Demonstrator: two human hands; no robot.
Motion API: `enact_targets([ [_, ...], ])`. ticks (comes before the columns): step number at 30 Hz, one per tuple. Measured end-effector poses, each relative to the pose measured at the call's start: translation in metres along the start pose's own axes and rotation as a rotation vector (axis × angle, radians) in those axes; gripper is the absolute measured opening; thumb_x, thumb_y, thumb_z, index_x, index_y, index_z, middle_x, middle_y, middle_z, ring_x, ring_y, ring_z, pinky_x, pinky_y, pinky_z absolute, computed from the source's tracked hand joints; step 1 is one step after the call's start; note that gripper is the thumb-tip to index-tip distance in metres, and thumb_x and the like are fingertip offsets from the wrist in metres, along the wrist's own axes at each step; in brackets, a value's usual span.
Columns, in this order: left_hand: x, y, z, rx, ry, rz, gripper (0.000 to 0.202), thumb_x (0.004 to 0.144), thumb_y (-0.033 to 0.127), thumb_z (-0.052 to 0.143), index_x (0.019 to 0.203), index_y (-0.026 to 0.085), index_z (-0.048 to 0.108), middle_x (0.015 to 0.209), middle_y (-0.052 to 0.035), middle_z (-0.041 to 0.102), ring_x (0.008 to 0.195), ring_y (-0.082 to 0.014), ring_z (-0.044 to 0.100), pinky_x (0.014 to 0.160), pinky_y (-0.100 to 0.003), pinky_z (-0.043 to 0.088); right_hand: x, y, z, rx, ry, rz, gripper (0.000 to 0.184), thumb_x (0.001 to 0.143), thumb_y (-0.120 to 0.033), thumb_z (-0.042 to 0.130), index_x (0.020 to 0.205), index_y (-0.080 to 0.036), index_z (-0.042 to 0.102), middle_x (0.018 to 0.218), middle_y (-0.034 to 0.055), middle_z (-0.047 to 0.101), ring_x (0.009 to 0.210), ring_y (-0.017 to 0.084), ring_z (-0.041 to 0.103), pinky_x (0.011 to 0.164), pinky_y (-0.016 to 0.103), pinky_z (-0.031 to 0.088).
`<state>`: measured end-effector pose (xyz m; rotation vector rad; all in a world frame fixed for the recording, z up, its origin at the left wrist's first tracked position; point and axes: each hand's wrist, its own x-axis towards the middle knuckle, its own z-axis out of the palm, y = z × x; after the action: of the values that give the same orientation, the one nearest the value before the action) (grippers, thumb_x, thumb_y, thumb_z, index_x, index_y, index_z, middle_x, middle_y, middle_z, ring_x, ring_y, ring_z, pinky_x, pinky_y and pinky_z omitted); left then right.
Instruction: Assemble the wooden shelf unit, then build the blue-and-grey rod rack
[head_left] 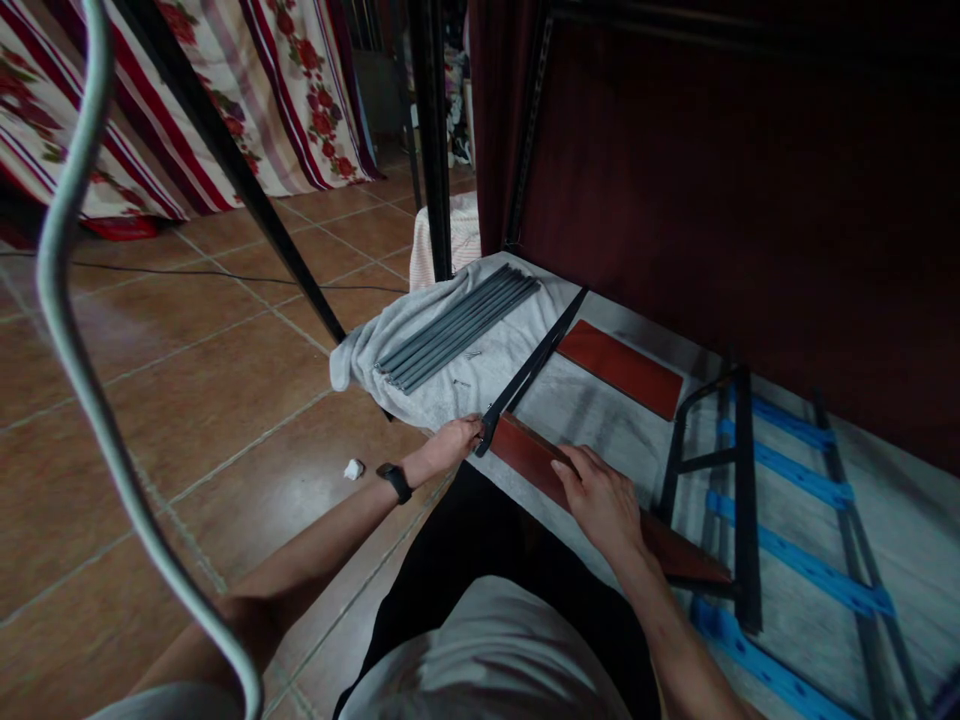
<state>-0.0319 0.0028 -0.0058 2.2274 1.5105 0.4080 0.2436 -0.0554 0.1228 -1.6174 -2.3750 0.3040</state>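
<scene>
On my left, a bunch of grey rods (459, 328) lies on a grey cloth (352, 358), with a few small screws (473, 354) beside them, not used. My left hand (456, 443) pinches the near end of a black frame (526, 372), thumb and fingers closed on it. The front board (531, 457) starts right by that frame and runs across before my lap. My right hand (604, 495) bends around its edge, only partly closed. Past it, the back board (624, 368) lies flat and loose. The front board's far end reaches another black frame (746, 500); I can't tell if they are joined. Blue strips (804, 475) lie last. It looks like early days: most parts are loose, so most joining is left.
</scene>
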Motion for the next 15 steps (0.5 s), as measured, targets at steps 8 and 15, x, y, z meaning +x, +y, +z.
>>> enact_targets([
  [8,0.0013,0.0051,-0.0042,-0.017,-0.015,0.013,0.014,0.086,0.006,0.055,0.080,0.015,0.063,0.088,-0.0044,0.065,0.075,-0.0130,0.063,0.073,-0.022,0.051,-0.0002,0.0008,0.0006,-0.008,0.004,-0.011,0.031,0.103,-0.035,0.040,0.120,-0.023,0.063,0.113,0.0037,0.071,0.098,0.018,0.068,0.081,0.029,0.048],
  [15,0.0027,0.0053,-0.0010,-0.010,-0.001,-0.009,0.015,0.086,0.005,0.053,0.083,0.015,0.064,0.090,-0.0064,0.065,0.077,-0.0157,0.065,0.072,-0.024,0.051,-0.0007,0.0025,0.0021,-0.002,0.012,-0.015,0.031,0.103,-0.035,0.040,0.119,-0.024,0.064,0.113,0.0032,0.071,0.096,0.017,0.068,0.078,0.028,0.048],
])
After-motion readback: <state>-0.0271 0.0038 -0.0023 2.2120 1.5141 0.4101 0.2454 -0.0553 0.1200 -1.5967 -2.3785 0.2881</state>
